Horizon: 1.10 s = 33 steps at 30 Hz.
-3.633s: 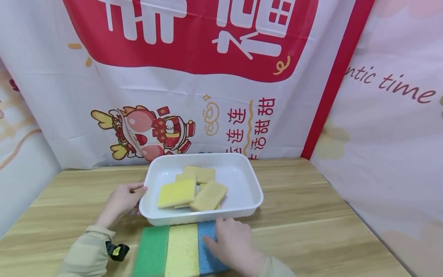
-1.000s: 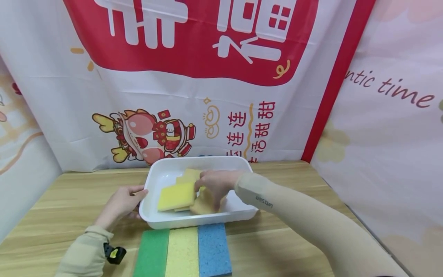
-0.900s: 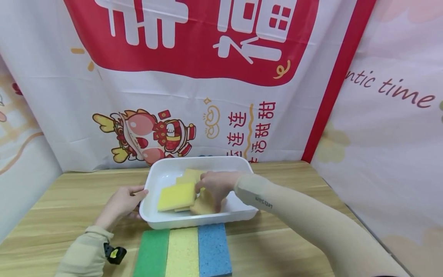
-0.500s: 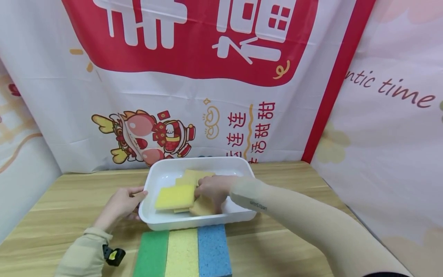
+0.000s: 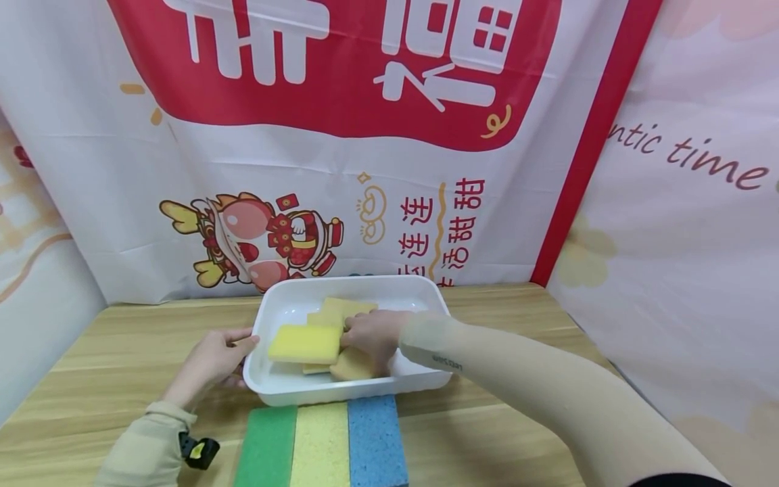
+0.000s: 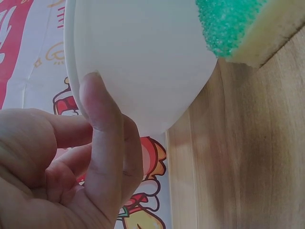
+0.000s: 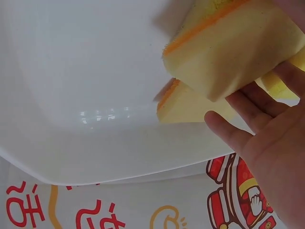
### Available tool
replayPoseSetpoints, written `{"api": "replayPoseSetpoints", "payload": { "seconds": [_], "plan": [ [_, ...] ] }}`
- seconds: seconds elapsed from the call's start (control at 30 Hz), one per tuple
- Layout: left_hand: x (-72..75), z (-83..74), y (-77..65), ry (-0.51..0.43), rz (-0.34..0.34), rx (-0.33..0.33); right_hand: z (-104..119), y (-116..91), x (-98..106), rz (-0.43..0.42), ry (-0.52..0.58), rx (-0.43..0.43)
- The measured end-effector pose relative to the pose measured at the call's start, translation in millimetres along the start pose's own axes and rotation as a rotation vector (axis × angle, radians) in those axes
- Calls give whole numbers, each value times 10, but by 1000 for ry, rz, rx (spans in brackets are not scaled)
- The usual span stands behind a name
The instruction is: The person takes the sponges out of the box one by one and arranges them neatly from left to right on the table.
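**Beige sponge [image 5: 351,366] under the right hand [image 5: 375,333], within the white tray [image 5: 304,395]**

Nearest, in front of the white tray: green sponge [image 5: 266,443], pale yellow sponge [image 5: 320,443] and blue sponge [image 5: 377,439], side by side on the wooden table [image 5: 475,443], ordered from the tray's left toward its right, far ends close to its front wall. Nearer than the tray's left end: black wrist device [image 5: 199,452] at the left cuff. Slanting in over the tray's right end: right sleeve [image 5: 517,372].

At the tray's left end: left hand [image 5: 207,362], thumb on the rim, other fingers bent round the wall and partly hidden; by all appearances, a grip on the tray.

Just inside the tray's front wall, about midway along: the beige sponge, partly covered, long axis apparently slanting from the tray's front left toward its back right. Right hand directly over it and clearly the nearer; thumb on the side toward the tray's right end, fingers on the side toward its left; to judge from both views, a pinch on the sponge, firmness impossible to tell. From the left hand, the same sponge off to the right, well apart, beyond the tray's left wall.

Left of the tray's middle: bright yellow sponge [image 5: 304,343], right beside the right fingertips, contact impossible to tell. Toward the tray's back wall: pale sponge [image 5: 351,306]. Behind the tray: white banner [image 5: 122,203] with cartoon figure [image 5: 248,242]
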State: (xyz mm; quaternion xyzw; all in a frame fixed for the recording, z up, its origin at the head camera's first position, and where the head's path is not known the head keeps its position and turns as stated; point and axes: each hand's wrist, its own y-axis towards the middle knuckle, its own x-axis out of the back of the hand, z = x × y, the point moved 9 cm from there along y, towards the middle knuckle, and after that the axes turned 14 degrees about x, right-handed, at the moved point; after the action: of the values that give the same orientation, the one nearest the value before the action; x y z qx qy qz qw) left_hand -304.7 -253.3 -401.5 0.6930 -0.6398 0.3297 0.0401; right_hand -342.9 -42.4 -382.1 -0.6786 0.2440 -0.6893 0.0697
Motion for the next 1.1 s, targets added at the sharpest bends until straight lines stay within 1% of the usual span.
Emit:
{"api": "replayPoseSetpoints", "payload": {
  "seconds": [0.13, 0.4, 0.73, 0.93, 1.1],
  "plan": [
    [-7, -13, -4, 9, 3, -4, -4, -12, -24, -9, 18, -11],
    [-4, -10, -8, 44, 1, 3, 30, 11, -37, -24, -36, 11],
    [10, -36, -23, 71, -9, -22, 29, 35, -44, -35, -26, -14],
    [-2, -58, -17, 85, -7, -23, 40, 30, -10, -46, -37, -23],
    [-10, -75, -19, 89, -2, -21, 44, 15, -10, -27, -55, -33]
  ]
}}
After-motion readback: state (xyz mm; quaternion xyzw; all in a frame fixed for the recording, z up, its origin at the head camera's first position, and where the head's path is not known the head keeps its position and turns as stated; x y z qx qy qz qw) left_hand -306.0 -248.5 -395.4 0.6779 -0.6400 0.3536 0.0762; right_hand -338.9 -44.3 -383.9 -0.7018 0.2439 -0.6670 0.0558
